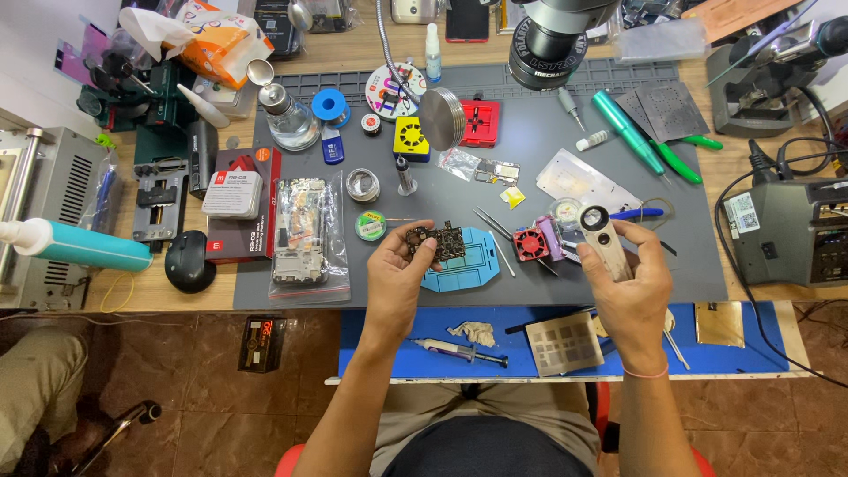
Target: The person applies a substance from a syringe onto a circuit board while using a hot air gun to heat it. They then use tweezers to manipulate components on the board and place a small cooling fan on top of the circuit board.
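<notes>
Inspection looks to be the step in hand: at the 9 o'clock side of the grey mat point(548, 150) on the counter lie a bagged phone frame point(305, 234) and a solder wick reel point(371, 226), then the left hand point(397, 274), grip pinching a small dark circuit board point(435, 241) just above the blue board holder point(464, 265). Toward 3 o'clock the right hand point(629, 283) has its grip pressed around a silver loupe point(602, 231); next, I judge, lens and board must be brought close and held steady
</notes>
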